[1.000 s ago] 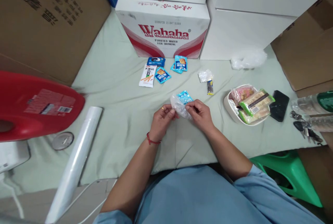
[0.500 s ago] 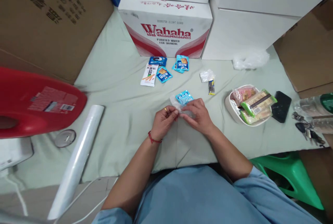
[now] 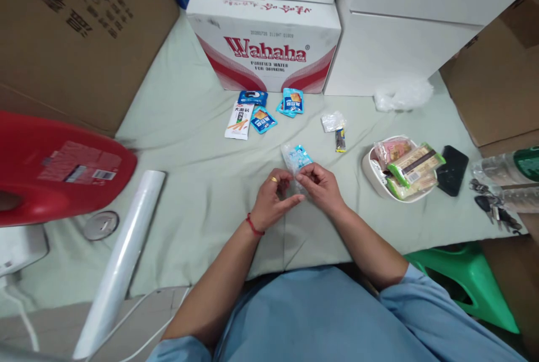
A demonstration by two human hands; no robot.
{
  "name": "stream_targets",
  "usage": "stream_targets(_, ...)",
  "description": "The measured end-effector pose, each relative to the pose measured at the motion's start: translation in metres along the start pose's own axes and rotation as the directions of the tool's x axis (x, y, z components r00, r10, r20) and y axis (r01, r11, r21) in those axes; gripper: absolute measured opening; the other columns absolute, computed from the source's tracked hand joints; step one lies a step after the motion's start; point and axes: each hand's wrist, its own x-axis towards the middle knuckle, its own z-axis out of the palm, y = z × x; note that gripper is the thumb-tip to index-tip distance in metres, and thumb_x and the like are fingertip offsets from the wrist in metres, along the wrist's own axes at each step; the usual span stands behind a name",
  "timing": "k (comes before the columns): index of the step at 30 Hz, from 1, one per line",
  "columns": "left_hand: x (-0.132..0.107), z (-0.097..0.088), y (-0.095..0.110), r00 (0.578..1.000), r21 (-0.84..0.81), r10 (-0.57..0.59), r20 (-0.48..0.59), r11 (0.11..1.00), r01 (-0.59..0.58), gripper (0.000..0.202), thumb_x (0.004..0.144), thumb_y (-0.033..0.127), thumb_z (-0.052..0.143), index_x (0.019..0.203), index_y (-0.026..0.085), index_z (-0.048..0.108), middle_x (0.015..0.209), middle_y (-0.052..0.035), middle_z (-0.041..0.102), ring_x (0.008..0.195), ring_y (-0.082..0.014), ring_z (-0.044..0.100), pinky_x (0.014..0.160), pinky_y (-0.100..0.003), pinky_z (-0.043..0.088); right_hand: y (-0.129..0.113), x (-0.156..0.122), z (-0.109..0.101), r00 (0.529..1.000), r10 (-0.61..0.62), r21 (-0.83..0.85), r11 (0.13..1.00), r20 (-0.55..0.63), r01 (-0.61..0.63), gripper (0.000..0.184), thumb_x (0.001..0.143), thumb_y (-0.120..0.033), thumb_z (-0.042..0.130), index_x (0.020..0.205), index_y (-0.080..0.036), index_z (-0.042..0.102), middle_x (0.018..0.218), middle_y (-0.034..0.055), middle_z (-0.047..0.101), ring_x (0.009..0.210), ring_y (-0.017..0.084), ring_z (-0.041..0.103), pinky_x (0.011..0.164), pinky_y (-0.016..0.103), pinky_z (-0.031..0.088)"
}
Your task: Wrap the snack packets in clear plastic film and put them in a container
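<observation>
A blue snack packet point(image 3: 300, 154) lies on the cloth in front of me, with clear plastic wrap point(image 3: 288, 153) over and around it. My right hand point(image 3: 324, 188) pinches the near end of this wrap between thumb and fingers. Close on its left, my left hand point(image 3: 269, 202) has its thumb stretched out and apart from its curled fingers, with nothing visibly held. Whether its fingertips touch the wrap I cannot tell.
Several snack packets point(image 3: 263, 119) lie before a Wahaba-side white carton point(image 3: 269, 42). A small dark packet point(image 3: 340, 140) sits beside crumpled plastic point(image 3: 332, 121). At right are a snack-filled white bowl point(image 3: 374, 179), phone point(image 3: 453, 171) and keys point(image 3: 497, 213); at left, a plastic film roll point(image 3: 122, 261).
My left thumb has come away from the wrap and the hand has opened. The plastic now lies more over the blue packet, and my right hand has closed on its near end.
</observation>
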Motion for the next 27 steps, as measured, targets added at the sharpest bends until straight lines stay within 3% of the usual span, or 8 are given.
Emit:
stream_targets(3, 0.0, 0.001, -0.002, 0.998, 0.071, -0.018, -0.062, 0.997, 0.023, 0.024, 0.083, 0.043, 0.082, 0.086, 0.022, 0.07, 0.08, -0.0003, 0.065, 0.068, -0.0143, 0.054, 0.067, -0.028, 0.044, 0.002, -0.001, 0.002, 0.995, -0.031, -0.051, 0.998, 0.09, 0.035, 0.042, 0.086, -0.063, 0.075, 0.095, -0.023, 0.066, 0.071, -0.0039, 0.055, 0.059, 0.012, 0.043, 0.057, 0.026, 0.036)
stream_targets(8, 0.001, -0.006, -0.007, 0.983, 0.006, -0.104, -0.152, 0.994, 0.106, 0.025, 0.086, 0.045, 0.077, 0.09, 0.021, 0.075, 0.076, -0.0006, 0.069, 0.068, -0.0148, 0.056, 0.066, -0.028, 0.044, 0.003, 0.004, -0.01, 0.984, -0.131, -0.239, 0.958, 0.118, 0.156, 0.032, 0.081, -0.046, 0.083, 0.1, -0.024, 0.071, 0.066, -0.0058, 0.048, 0.06, 0.013, 0.042, 0.061, 0.028, 0.037)
stream_targets(13, 0.005, -0.01, -0.012, 0.946, -0.228, -0.189, -0.264, 0.965, 0.129, 0.03, 0.083, 0.047, 0.081, 0.092, 0.02, 0.071, 0.076, 0.0004, 0.068, 0.071, -0.0142, 0.06, 0.069, -0.026, 0.048, 0.001, 0.012, -0.021, 0.996, 0.027, 0.03, 0.999, -0.09, -0.025, 0.034, 0.079, -0.052, 0.083, 0.088, -0.022, 0.069, 0.065, -0.0058, 0.049, 0.057, 0.01, 0.037, 0.056, 0.025, 0.03)
stream_targets(16, 0.007, -0.011, -0.015, 0.938, -0.332, -0.211, -0.274, 0.937, 0.114, 0.027, 0.085, 0.044, 0.079, 0.092, 0.02, 0.067, 0.085, -0.0015, 0.07, 0.074, -0.0129, 0.061, 0.074, -0.026, 0.05, -0.002, 0.015, -0.021, 0.987, 0.126, 0.191, 0.976, -0.103, -0.105, 0.042, 0.07, -0.055, 0.089, 0.085, -0.022, 0.068, 0.062, -0.0073, 0.047, 0.053, 0.008, 0.033, 0.051, 0.024, 0.026)
stream_targets(19, 0.007, -0.011, -0.018, 0.953, -0.383, -0.173, -0.251, 0.921, 0.066, 0.027, 0.086, 0.042, 0.076, 0.1, 0.022, 0.064, 0.111, -0.0066, 0.073, 0.087, -0.0155, 0.066, 0.079, -0.029, 0.053, -0.003, 0.014, -0.018, 0.983, 0.162, 0.228, 0.964, -0.081, -0.14, 0.045, 0.067, -0.057, 0.091, 0.083, -0.022, 0.066, 0.06, -0.0084, 0.044, 0.051, 0.008, 0.03, 0.049, 0.024, 0.024)
stream_targets(21, 0.005, -0.011, -0.019, 0.957, -0.323, -0.059, -0.284, 0.945, -0.038, 0.038, 0.085, 0.044, 0.077, 0.114, 0.025, 0.061, 0.13, -0.0094, 0.067, 0.105, -0.0204, 0.068, 0.086, -0.033, 0.055, -0.002, 0.013, -0.017, 0.988, 0.132, 0.18, 0.977, -0.076, -0.117, 0.044, 0.071, -0.057, 0.089, 0.084, -0.022, 0.066, 0.061, -0.0079, 0.045, 0.052, 0.008, 0.031, 0.05, 0.024, 0.024)
stream_targets(24, 0.002, -0.01, -0.016, 0.936, -0.028, 0.141, -0.322, 0.987, -0.158, 0.066, 0.078, 0.048, 0.085, 0.133, 0.027, 0.055, 0.146, -0.0128, 0.054, 0.128, -0.0274, 0.06, 0.098, -0.039, 0.054, 0.0, 0.01, -0.014, 0.997, 0.058, 0.065, 0.996, -0.044, -0.055, 0.037, 0.079, -0.055, 0.082, 0.086, -0.022, 0.067, 0.065, -0.0062, 0.048, 0.056, 0.009, 0.035, 0.053, 0.025, 0.026)
stream_targets(27, 0.0, -0.01, -0.013, 0.903, 0.262, 0.253, -0.348, 0.951, -0.165, 0.059, 0.077, 0.045, 0.087, 0.126, 0.024, 0.061, 0.136, -0.0116, 0.058, 0.125, -0.0267, 0.059, 0.094, -0.037, 0.054, 0.002, 0.007, -0.011, 0.999, 0.014, -0.053, 0.999, 0.033, -0.012, 0.033, 0.084, -0.053, 0.078, 0.087, -0.022, 0.067, 0.067, -0.0055, 0.048, 0.06, 0.011, 0.038, 0.057, 0.026, 0.029)
